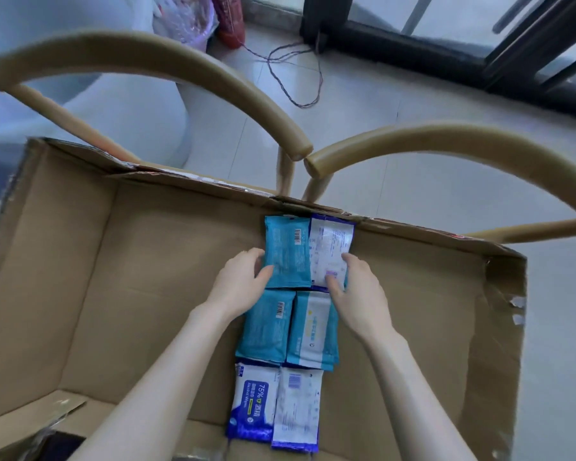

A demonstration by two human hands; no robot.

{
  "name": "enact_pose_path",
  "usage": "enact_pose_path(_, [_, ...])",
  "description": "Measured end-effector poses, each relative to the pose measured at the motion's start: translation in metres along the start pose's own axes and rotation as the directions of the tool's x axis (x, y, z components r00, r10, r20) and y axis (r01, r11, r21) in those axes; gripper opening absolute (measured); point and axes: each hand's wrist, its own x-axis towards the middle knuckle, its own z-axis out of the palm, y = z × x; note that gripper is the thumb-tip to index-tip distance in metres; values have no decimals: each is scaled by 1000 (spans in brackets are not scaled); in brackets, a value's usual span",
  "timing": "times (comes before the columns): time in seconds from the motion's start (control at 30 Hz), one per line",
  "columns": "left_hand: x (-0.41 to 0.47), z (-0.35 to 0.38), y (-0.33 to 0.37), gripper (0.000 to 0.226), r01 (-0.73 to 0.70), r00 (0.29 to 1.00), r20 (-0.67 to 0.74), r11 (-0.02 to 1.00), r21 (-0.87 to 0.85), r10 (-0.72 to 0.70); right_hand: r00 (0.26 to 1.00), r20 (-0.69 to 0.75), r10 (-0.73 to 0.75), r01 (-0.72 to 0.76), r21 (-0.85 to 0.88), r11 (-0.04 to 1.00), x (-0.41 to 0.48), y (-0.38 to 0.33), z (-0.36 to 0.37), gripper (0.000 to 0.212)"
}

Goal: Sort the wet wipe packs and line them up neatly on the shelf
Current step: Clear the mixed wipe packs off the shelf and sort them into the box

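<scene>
Several wet wipe packs lie in two columns on a flattened cardboard box (147,294). At the far end sit a teal pack (288,251) and a white pack with purple edges (331,247). My left hand (243,281) touches the teal pack's left edge with curled fingers. My right hand (356,287) presses its fingers on the near right part of the white pack. Nearer me lie another teal pack (266,327) and a teal-and-white pack (313,331). Closest are a blue-and-white alcohol wipes pack (255,400) and a white pack (298,407).
Two curved wooden chair arms (213,81) (446,141) rise beyond the box's far wall. A thin cable (296,74) trails on the tiled floor. A plastic bag (183,18) and a dark window frame (446,51) are at the back.
</scene>
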Motion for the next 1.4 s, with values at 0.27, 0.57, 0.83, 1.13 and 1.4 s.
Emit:
enact_pose_path(0.27, [-160,-75,33,33,-141,946,-296,990,-9,132,937,-79,-341,334,-89,938,-120,-87,-60,39])
enact_pose_path(0.57, [-383,-148,-1,34,-179,700,-703,984,-2,126,626,-113,-772,752,-174,635,-292,-203,-80,32])
enact_pose_path(0.83, [-580,-101,-123,36,-9,534,-838,990,-141,-114,374,50,-926,915,-185,359,-453,-237,19,26])
enact_pose_path(1.13, [-755,-75,-243,40,129,314,-901,953,-273,-300,158,212,-964,986,-90,142,-607,-287,135,29])
enact_pose_path(1.4, [-836,-151,-299,33,89,43,-959,957,-276,-281,-75,181,-981,997,16,-73,-687,-402,174,24])
